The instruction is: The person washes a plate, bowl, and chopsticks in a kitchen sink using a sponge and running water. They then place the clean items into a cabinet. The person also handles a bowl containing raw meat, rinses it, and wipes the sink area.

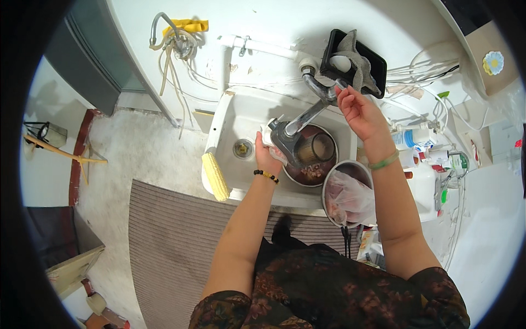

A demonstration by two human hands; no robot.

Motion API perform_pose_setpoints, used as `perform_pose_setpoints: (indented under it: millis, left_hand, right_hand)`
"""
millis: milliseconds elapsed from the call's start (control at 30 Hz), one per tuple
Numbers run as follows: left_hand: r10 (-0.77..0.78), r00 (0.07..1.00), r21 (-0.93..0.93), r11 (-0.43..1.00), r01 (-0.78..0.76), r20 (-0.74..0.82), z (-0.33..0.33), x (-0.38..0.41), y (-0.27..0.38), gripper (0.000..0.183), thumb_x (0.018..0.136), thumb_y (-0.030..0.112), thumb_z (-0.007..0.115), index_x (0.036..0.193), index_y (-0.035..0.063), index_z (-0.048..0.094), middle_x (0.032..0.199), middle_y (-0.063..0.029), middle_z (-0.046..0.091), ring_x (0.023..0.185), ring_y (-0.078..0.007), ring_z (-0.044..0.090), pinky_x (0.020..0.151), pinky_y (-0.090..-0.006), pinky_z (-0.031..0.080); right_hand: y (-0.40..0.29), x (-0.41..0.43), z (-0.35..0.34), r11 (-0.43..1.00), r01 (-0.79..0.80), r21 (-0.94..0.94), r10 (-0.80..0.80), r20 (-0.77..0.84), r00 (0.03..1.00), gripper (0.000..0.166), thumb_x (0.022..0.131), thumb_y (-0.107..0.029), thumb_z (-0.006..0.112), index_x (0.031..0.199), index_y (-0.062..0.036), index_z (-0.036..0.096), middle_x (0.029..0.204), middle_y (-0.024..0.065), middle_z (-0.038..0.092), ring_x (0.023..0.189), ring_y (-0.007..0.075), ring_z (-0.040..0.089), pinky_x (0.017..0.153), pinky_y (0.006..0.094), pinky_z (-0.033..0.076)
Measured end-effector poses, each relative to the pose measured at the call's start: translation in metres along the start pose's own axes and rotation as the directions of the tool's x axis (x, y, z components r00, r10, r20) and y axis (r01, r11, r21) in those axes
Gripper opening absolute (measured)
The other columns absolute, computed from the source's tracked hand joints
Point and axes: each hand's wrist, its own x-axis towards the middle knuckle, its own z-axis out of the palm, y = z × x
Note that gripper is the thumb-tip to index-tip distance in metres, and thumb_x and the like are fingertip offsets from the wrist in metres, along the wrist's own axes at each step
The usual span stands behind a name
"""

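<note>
My right hand (pixel 356 109) is raised at the back of the sink, its thumb and fingertips on the small lever (pixel 341 84) of the chrome faucet (pixel 308 117). My left hand (pixel 266 154) is beside the grey faucet-mounted water filter (pixel 284 140), which has a clear cylinder (pixel 322 148). Some left fingers are hidden behind the filter. A pale pink piece (pixel 279 155), perhaps raw meat, shows at that palm; whether it is gripped is unclear. Below the filter, a metal basin (pixel 292 174) in the white sink (pixel 250 109) holds reddish liquid and meat pieces (pixel 312 170).
A peeled corn cob (pixel 215 177) lies on the sink's left rim. At the right front, a metal pot (pixel 326 209) holds a plastic bag of meat (pixel 347 197). A black tray (pixel 382 78) with a grey cloth hangs behind the faucet. Bottles (pixel 407 140) crowd the right side.
</note>
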Motion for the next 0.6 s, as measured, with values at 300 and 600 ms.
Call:
perform_pose_setpoints:
  millis: [300,600]
  left_hand:
    - [0.116,0.993,-0.005,0.993,-0.116,-0.037,0.03,0.005,0.005,0.046,0.087,0.046,0.04,0.112,0.01,0.053,0.108,-0.0063,0.058,0.1,-0.0229,0.054,0.089,-0.0373,0.041]
    - [0.139,0.97,0.004,0.99,-0.142,-0.2,0.019,-0.002,0.009,0.048,0.088,0.043,0.038,0.117,0.0065,0.049,0.111,-0.0072,0.055,0.101,-0.0238,0.053,0.088,-0.0368,0.041]
  right_hand:
    - [-0.007,-0.005,-0.008,0.997,0.03,-0.067,-0.031,-0.01,0.999,0.019,0.086,-0.004,0.051,0.098,0.0108,0.048,0.099,0.0205,0.055,0.081,0.0194,0.057,0.065,0.0246,0.053]
    - [0.093,-0.023,-0.179,0.979,-0.199,-0.051,0.172,-0.33,0.928,0.024,0.086,-0.012,0.047,0.107,-0.0021,0.052,0.107,0.0177,0.055,0.101,0.0292,0.053,0.087,0.0454,0.044]
